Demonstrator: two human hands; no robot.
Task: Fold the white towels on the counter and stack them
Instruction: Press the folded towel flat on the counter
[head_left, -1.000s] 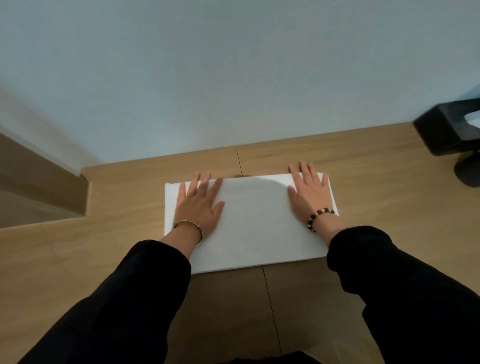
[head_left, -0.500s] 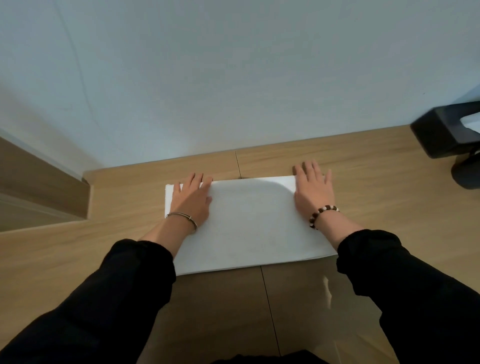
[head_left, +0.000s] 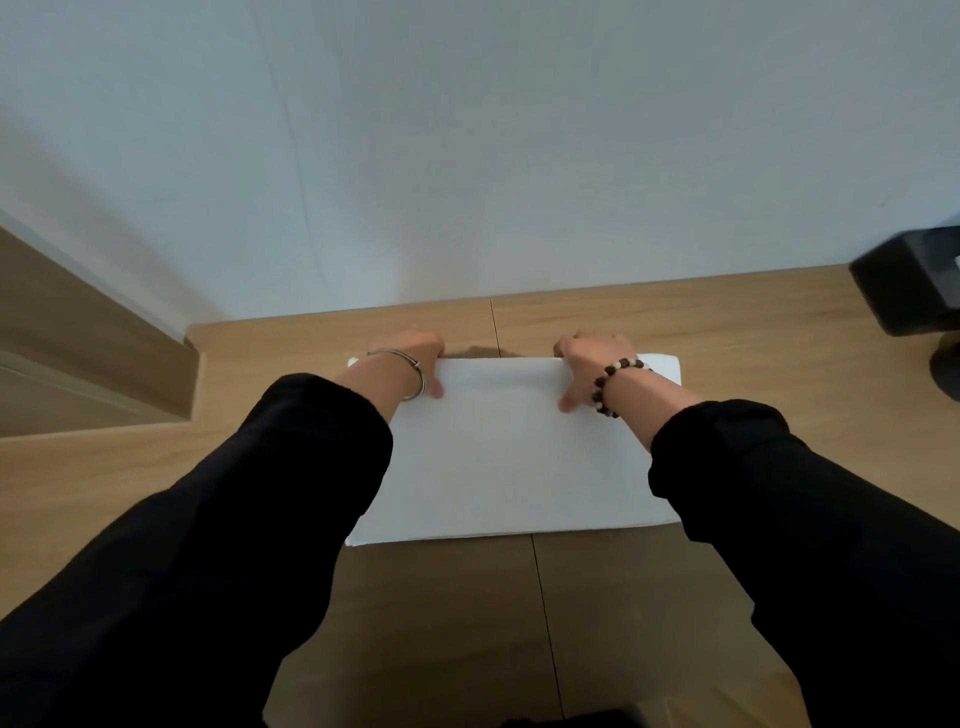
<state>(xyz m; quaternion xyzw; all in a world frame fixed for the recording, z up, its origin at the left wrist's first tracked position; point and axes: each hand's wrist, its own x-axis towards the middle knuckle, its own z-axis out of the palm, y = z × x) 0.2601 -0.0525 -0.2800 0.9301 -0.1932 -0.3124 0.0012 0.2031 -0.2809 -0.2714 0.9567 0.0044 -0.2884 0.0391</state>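
One white towel (head_left: 511, 457) lies flat on the wooden counter (head_left: 727, 332), folded into a rectangle. My left hand (head_left: 410, 356) grips its far edge near the left corner, thumb on top and fingers curled over the edge. Near the right corner, my right hand (head_left: 592, 358) grips the same far edge in the same way. A silver bangle circles my left wrist and a bead bracelet my right. Black sleeves cover both forearms and hide the towel's near corners.
A pale wall rises straight behind the counter. A black object (head_left: 914, 291) stands at the far right by the wall. At the left a wooden panel (head_left: 78, 353) steps down beside the counter.
Both hands slid from lying flat on the towel to its far edge and curled round it. The view shifted slightly.
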